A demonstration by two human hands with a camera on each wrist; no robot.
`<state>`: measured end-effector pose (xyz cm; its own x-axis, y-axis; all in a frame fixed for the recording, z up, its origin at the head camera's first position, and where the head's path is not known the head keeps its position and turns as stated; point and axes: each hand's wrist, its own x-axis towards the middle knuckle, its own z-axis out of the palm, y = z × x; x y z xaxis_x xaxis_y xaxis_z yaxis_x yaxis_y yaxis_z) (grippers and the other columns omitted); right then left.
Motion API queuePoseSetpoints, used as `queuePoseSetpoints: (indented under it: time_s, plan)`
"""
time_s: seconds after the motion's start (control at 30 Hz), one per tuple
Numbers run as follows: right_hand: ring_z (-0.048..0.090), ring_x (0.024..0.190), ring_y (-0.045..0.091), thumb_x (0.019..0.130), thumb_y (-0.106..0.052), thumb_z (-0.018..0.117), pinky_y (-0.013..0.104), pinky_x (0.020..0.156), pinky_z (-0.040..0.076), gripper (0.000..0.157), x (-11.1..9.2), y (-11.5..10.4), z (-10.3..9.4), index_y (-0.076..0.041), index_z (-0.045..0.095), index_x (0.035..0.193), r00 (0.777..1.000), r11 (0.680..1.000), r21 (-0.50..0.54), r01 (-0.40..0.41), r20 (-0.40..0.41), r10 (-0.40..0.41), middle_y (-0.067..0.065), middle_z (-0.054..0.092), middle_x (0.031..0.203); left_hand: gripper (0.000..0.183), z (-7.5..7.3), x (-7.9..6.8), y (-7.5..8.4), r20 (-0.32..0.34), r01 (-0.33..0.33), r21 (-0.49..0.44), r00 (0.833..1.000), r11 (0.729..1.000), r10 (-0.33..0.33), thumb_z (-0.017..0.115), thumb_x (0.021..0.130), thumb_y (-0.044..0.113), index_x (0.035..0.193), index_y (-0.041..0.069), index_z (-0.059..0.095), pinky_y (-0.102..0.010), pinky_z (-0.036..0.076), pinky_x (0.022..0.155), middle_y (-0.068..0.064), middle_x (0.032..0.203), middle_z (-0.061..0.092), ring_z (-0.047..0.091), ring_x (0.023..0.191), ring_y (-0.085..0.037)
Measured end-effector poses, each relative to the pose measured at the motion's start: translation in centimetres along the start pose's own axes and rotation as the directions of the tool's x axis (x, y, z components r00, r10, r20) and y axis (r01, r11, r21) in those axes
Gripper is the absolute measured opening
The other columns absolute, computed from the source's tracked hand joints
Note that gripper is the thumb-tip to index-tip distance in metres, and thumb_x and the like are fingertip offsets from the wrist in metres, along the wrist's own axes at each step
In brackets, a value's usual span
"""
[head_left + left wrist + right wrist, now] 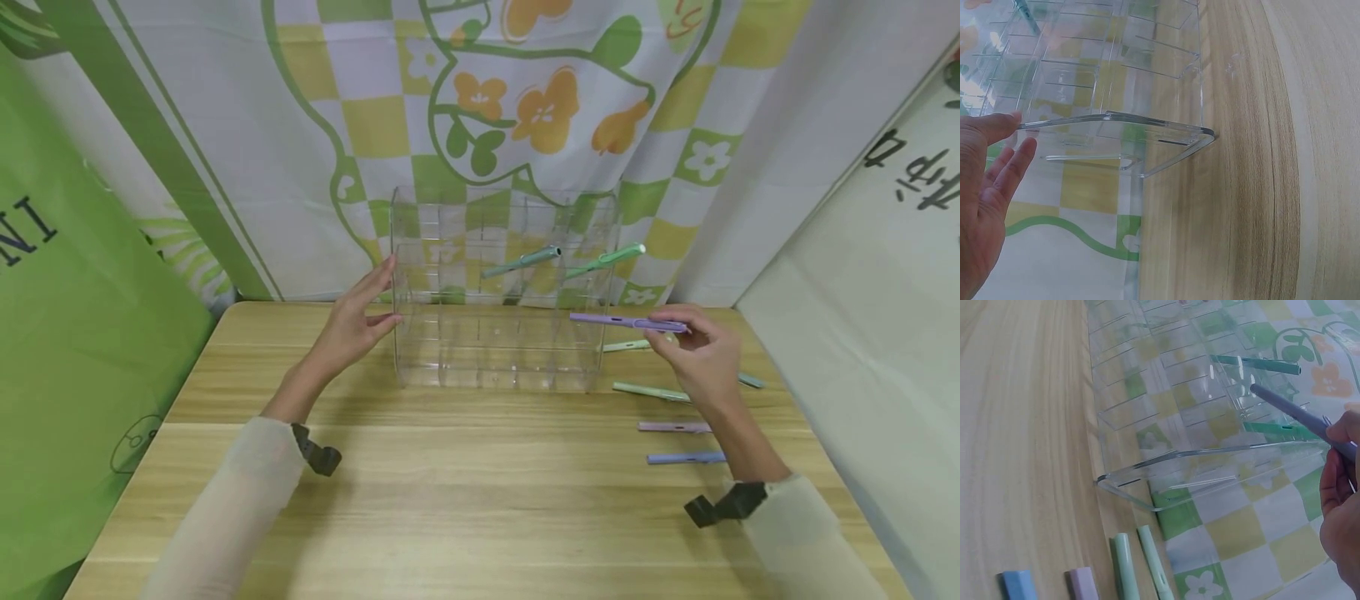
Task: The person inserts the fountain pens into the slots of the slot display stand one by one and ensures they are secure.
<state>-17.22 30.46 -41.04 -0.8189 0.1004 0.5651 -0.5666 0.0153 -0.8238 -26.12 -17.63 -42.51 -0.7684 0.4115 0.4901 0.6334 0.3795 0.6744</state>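
On the left I see the left hand, thumb and fingers apart, fingertips touching the side of the clear rack. In the rack, a teal pen and a green pen slant up rightward. Over the rack's right side in my head view, the purple pen runs nearly crosswise, free end pointing left; the right hand pinches its other end.

Right fingers pinch a purple pen; left fingers seemingly touch the clear rack.
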Motion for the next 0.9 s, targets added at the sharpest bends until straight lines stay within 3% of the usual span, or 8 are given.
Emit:
queuePoseSetpoints:
  time_s: [0.1, 0.27, 0.37, 0.53, 0.73, 0.9]
  plan:
    - [0.07, 0.099, 0.016, 0.082, 0.026, 0.072, 0.017, 0.092, 0.063, 0.026, 0.3, 0.0, 0.3, 0.012, 0.077, 0.103, 1.0, 1.0, 0.006, 0.002, -0.027, -0.002, 0.012, 0.075, 0.102, 0.092, 0.0, 0.0, 0.0, 0.003, 0.002, -0.001, 1.0, 1.0, -0.002, 0.076, 0.088, -0.016, 0.165, 0.003, 0.03, -0.048, 0.065, 0.094, -0.018, 0.172, 0.027, 0.053, 0.14, -0.048]
    - [0.07, 0.096, 0.015, 0.082, 0.027, 0.071, 0.017, 0.093, 0.062, 0.022, 0.7, 0.1, 0.7, 0.018, 0.073, 0.102, 0.996, 1.0, -0.021, -0.018, -0.082, 0.016, 0.006, 0.075, 0.101, 0.09, 0.0, 0.0, 0.0, 0.005, -0.002, -0.002, 1.0, 1.0, 0.002, 0.076, 0.088, -0.017, 0.164, 0.0, 0.03, -0.05, 0.065, 0.094, -0.018, 0.172, 0.027, 0.053, 0.14, -0.048]
    - [0.07, 0.095, 0.014, 0.082, 0.027, 0.072, 0.017, 0.093, 0.062, 0.022, 1.1, 0.3, 1.0, 0.015, 0.075, 0.1, 0.994, 0.998, -0.055, -0.034, -0.103, 0.028, 0.004, 0.075, 0.099, 0.09, 0.0, 0.0, 0.0, 0.003, 0.001, 0.004, 1.0, 1.0, -0.001, 0.076, 0.088, -0.017, 0.164, 0.0, 0.031, -0.049, 0.065, 0.094, -0.018, 0.172, 0.027, 0.053, 0.14, -0.047]
    - [0.07, 0.091, 0.014, 0.079, 0.03, 0.071, 0.018, 0.092, 0.063, 0.028, 1.6, 0.5, 1.5, 0.009, 0.078, 0.097, 0.993, 0.996, -0.08, -0.025, -0.113, 0.015, 0.009, 0.076, 0.096, 0.09, 0.0, 0.0, 0.0, 0.0, 0.0, 0.011, 1.0, 1.0, 0.0, 0.077, 0.088, -0.017, 0.164, -0.001, 0.031, -0.046, 0.066, 0.093, -0.018, 0.172, 0.027, 0.053, 0.139, -0.048]
    - [0.07, 0.09, 0.012, 0.078, 0.032, 0.069, 0.016, 0.089, 0.063, 0.021, 1.9, 0.9, 2.1, 0.024, 0.069, 0.098, 0.995, 0.991, -0.134, -0.001, -0.101, -0.013, -0.003, 0.077, 0.095, 0.092, 0.0, 0.1, 0.1, 0.0, 0.001, 0.023, 1.0, 1.0, -0.001, 0.077, 0.088, -0.016, 0.165, 0.003, 0.031, -0.042, 0.066, 0.094, -0.019, 0.172, 0.027, 0.053, 0.139, -0.048]
    - [0.068, 0.092, 0.013, 0.078, 0.031, 0.069, 0.016, 0.091, 0.062, 0.023, 2.1, 1.2, 2.5, 0.024, 0.068, 0.1, 0.997, 0.98, -0.201, -0.01, -0.081, -0.006, -0.003, 0.075, 0.097, 0.091, 0.0, 0.0, -0.1, 0.001, 0.007, 0.003, 1.0, 1.0, -0.007, 0.076, 0.088, -0.016, 0.165, 0.002, 0.031, -0.044, 0.065, 0.094, -0.019, 0.172, 0.027, 0.053, 0.139, -0.049]
